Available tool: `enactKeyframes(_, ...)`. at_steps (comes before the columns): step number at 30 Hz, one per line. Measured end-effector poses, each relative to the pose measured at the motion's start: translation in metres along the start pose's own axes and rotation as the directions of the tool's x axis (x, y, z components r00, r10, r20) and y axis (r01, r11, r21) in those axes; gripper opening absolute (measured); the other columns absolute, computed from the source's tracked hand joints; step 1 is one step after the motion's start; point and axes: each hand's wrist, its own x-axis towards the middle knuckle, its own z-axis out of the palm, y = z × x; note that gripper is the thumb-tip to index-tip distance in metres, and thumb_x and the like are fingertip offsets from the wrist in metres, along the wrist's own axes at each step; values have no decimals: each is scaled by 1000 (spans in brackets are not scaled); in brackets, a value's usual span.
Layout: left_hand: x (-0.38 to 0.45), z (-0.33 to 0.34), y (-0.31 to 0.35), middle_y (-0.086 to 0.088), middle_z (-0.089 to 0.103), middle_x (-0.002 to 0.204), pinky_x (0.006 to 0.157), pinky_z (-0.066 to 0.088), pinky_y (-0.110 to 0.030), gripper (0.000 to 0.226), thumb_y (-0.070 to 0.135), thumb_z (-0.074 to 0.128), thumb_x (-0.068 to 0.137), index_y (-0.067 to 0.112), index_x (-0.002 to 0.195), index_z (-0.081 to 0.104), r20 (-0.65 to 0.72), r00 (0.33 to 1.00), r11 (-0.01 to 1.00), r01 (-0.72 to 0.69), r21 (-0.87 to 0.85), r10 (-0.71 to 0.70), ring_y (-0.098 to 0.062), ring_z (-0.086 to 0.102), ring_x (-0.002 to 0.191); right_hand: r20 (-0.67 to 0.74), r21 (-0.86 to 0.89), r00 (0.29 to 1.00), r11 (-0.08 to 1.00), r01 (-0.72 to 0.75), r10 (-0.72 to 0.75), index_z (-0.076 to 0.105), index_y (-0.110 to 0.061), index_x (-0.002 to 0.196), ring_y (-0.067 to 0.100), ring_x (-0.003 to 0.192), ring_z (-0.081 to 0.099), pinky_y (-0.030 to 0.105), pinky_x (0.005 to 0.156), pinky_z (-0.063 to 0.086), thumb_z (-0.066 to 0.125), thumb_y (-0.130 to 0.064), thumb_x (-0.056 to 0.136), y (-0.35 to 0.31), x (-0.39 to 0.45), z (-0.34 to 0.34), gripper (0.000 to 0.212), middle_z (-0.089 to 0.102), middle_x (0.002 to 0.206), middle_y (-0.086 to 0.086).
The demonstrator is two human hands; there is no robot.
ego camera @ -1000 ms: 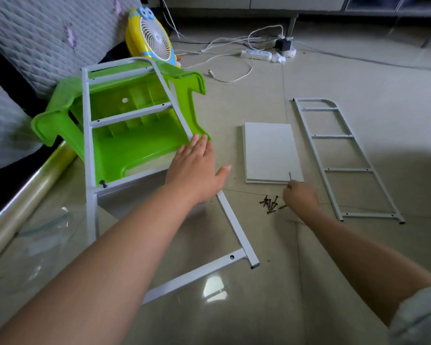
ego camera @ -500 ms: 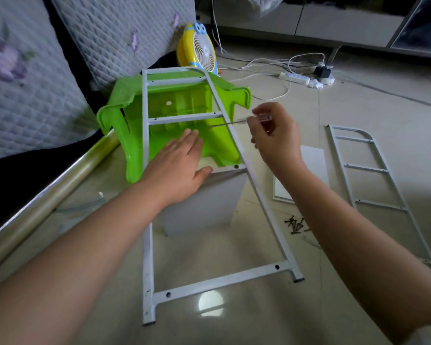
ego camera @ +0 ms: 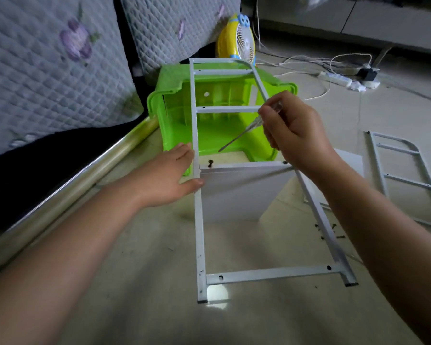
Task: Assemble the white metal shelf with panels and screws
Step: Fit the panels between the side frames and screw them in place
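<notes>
A white metal side frame (ego camera: 199, 220) leans with its top on a green plastic stool (ego camera: 174, 125). A white panel (ego camera: 237, 192) stands under the frame's middle rung, and a dark screw (ego camera: 210, 162) sticks up at that rung's left end. My left hand (ego camera: 169, 175) rests flat against the frame's left rail beside the screw, fingers straight. My right hand (ego camera: 294, 135) grips a clear-handled screwdriver (ego camera: 244, 130), its tip pointing down-left toward the screw. A second side frame (ego camera: 403, 180) lies flat on the floor at the right. Several loose dark screws (ego camera: 329, 231) lie by the right rail.
A yellow desk fan (ego camera: 237, 41) stands behind the stool. A power strip and cables (ego camera: 339, 79) lie on the floor at the back right. Quilted cushions (ego camera: 47, 70) and a shiny metal rail (ego camera: 67, 185) run along the left. Another white panel (ego camera: 348, 160) lies behind my right wrist.
The view has moved in closer over the frame. My right hand has lowered the screwdriver toward the screw at the middle rung. My left hand slid to the frame's left rail.
</notes>
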Motion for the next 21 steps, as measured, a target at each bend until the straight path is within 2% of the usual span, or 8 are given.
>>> enactKeyframes(4,0,1,-2,-3,-8,156,111,0,-16,76,45,41,93,9,148,3,-37,999,999,-23,-23,22,-10,-4,144,41,-2,998,999,52,-52,38,-30,74,6,44,37,24,50,30,40,-25,88,-3,0,7,15,42,51,-5)
enactKeyframes(8,2,-1,-2,0,-9,156,114,1,-20,75,43,41,93,11,148,2,-4,999,999,-41,-26,41,-8,-6,143,82,-42,993,995,91,-87,41,-20,80,4,45,39,19,50,30,41,-28,89,-2,-1,10,12,43,52,-6)
enactKeyframes(12,2,0,-4,4,-10,156,113,0,-20,71,43,38,94,13,149,3,30,999,998,-35,-57,36,-4,-7,142,101,-41,991,995,92,-87,39,-27,77,6,46,40,20,50,30,40,-25,89,-2,-2,11,12,42,52,-7)
enactKeyframes(17,2,2,-4,5,-12,155,113,-1,-18,71,43,37,95,14,149,0,37,998,997,-42,-68,45,-3,-7,142,114,-63,989,993,99,-91,40,-21,82,6,46,40,26,51,31,39,-24,89,-5,-3,11,8,42,52,-8)
enactKeyframes(21,2,5,-5,3,-19,154,112,-4,-17,71,43,31,97,12,148,-7,60,997,998,-49,-46,52,-4,-13,141,152,-86,984,991,106,-92,42,-17,86,2,47,44,20,51,30,39,-25,88,-10,0,11,9,42,53,-10)
